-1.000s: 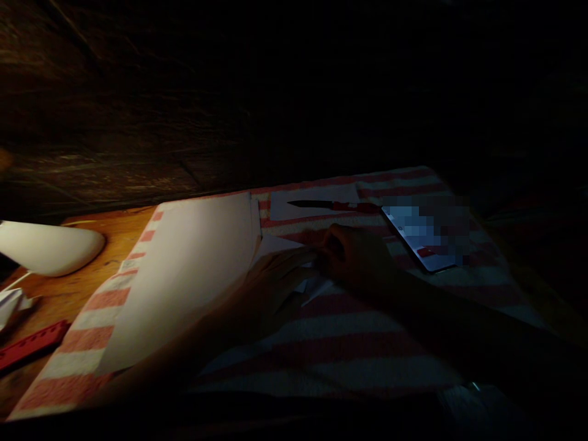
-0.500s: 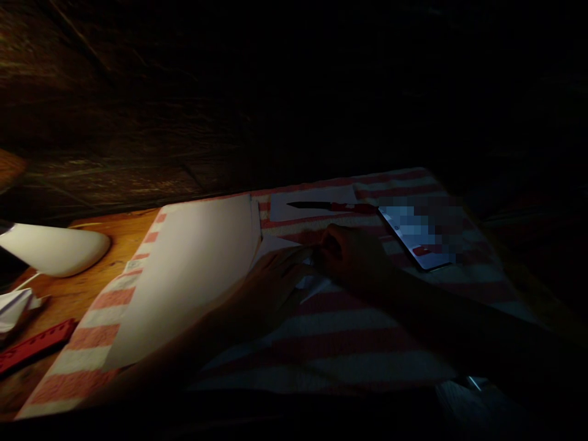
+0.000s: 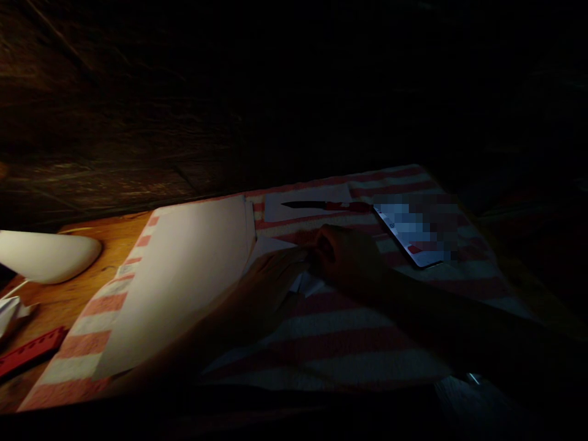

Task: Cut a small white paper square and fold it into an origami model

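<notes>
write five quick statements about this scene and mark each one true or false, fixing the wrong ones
1. The left hand is spread over a small white paper. True.
2. The right hand is curled beside the left hand's fingertips. True.
3. The knife is held in the right hand. False: it lies beyond both hands, on top of the things on the striped cloth.
4. The knife's blade points right. False: it points left, away from the lit device.
5. A red object lies on the wood at the left. True.
</notes>
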Available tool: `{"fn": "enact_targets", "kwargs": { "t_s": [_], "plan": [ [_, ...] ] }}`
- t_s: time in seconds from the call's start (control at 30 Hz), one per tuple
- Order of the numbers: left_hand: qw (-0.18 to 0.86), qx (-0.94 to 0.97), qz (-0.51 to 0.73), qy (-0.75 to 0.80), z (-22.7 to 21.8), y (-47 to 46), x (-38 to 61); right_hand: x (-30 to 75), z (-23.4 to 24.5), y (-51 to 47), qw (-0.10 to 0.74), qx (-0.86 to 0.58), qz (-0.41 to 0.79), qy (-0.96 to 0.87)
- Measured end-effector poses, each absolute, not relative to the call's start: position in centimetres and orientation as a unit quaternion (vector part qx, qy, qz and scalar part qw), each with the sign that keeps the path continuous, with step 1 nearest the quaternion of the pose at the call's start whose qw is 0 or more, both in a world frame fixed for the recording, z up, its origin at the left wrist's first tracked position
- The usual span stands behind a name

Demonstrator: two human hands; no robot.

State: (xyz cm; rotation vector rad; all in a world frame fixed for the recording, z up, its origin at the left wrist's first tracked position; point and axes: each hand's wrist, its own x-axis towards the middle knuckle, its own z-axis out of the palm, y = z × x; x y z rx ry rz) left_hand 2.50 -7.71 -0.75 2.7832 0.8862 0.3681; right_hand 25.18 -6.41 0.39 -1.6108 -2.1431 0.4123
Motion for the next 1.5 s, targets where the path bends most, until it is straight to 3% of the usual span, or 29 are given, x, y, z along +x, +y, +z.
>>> {"fn": "enact_targets", "kwargs": {
  "t_s": [0.27,0.47,1.1,1.5],
  "plan": [
    [0.101,0.943,0.110,0.298,-0.3,-7.8,2.7,25.2,0.1,-6.4,0.226,-0.571,0.152,-0.775],
    [0.099,0.943,0.111,0.296,-0.3,-7.7,2.8,27.7,0.8,-5.2,0.234,-0.521,0.277,-0.773],
    [0.078,0.951,0.093,0.283,-0.3,-7.8,2.7,31.9,2.6,-4.1,0.072,-0.525,0.306,-0.791],
    [0.087,0.949,0.101,0.285,-0.2,-7.8,2.6,32.4,2.8,-4.4,0.047,-0.535,0.269,-0.800]
  ]
}}
